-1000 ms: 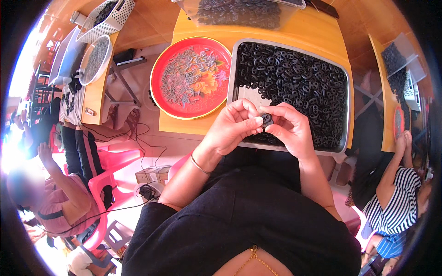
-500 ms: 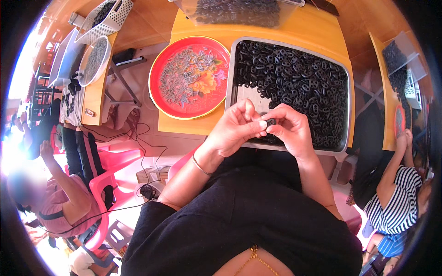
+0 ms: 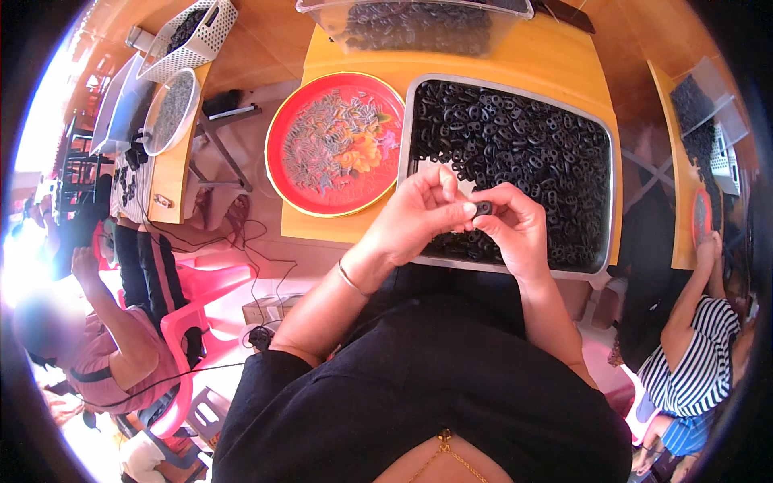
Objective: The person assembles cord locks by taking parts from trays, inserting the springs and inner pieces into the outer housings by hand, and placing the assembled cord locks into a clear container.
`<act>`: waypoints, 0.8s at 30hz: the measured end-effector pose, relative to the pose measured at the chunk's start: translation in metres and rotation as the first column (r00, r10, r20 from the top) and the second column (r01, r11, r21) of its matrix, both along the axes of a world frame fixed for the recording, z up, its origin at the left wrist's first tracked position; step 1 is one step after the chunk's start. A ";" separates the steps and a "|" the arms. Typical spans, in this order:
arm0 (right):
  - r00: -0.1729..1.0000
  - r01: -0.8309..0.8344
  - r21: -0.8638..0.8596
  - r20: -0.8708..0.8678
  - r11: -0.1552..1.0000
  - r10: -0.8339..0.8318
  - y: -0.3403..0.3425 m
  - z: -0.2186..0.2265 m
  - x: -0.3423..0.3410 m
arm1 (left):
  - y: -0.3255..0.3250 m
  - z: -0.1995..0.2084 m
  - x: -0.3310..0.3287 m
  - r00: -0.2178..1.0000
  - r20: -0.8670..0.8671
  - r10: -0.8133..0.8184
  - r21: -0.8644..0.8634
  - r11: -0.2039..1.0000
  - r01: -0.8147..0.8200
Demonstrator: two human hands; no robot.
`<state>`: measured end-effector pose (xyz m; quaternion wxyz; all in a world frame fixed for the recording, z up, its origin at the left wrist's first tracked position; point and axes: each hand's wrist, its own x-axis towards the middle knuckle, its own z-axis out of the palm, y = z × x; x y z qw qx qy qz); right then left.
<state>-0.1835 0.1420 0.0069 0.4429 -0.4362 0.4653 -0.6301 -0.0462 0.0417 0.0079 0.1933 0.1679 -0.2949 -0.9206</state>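
A small black oval piece with two holes (image 3: 483,208), like a cord lock part, is pinched between the thumb and fingers of my right hand (image 3: 519,229). From the other side my left hand (image 3: 419,213) presses its thumb tip against the same piece, its fingers curled; whether it also holds something tiny is hidden. Both hands are over the near edge of a metal tray (image 3: 609,193) heaped with similar black pieces (image 3: 515,145). To the left lies a round red tray (image 3: 278,165) with many small grey springs (image 3: 322,141) spread over its flowered bottom.
A clear plastic bin (image 3: 419,28) of black pieces stands at the table's far edge (image 3: 555,68). Co-workers sit left (image 3: 121,338) and right (image 3: 692,354) at their own tables. A pink chair (image 3: 193,298) and loose cables (image 3: 258,241) are at the left.
The view has shifted slightly, so the trays appear a little lower and further right. My hands stay together, and the black piece appears slightly turned between my fingers.
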 end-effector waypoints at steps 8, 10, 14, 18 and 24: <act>0.988 0.032 0.118 0.144 0.993 -0.049 -0.001 0.024 -0.005 | -0.148 0.077 -0.054 0.856 -0.146 0.496 -0.937 0.208 -0.281; 0.992 0.068 0.149 0.100 0.987 -0.083 0.003 0.018 -0.009 | -0.157 0.096 -0.059 0.827 -0.066 0.558 -0.982 0.112 -0.155; 0.985 0.151 0.216 0.044 0.965 -0.164 0.008 0.013 -0.014 | -0.165 0.076 -0.044 0.736 -0.225 0.639 -0.973 -0.191 -0.131; 0.985 0.162 0.187 0.021 0.969 -0.169 0.009 0.009 -0.019 | -0.130 0.042 -0.001 0.711 -0.081 0.699 -0.997 -0.063 -0.051; 0.982 0.187 0.182 -0.015 0.965 -0.187 0.007 0.008 -0.019 | -0.110 -0.005 0.036 0.721 0.218 0.658 -0.924 -0.099 0.370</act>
